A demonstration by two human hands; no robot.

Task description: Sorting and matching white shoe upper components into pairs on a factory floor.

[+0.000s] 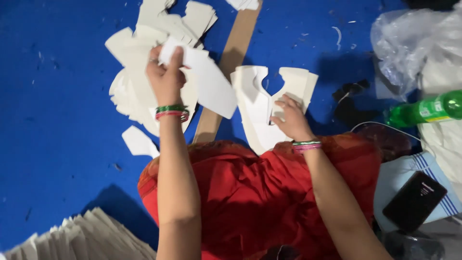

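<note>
Left hand (pixel 166 77) raised, fingers (pixel 176 57) pinched

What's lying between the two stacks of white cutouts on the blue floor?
A long brown cardboard strip runs between the left pile and the right stack, seen in the head view.

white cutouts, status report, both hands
Left hand grips a cutout above the left pile. Right hand presses the stack. Nothing in the way.
</note>
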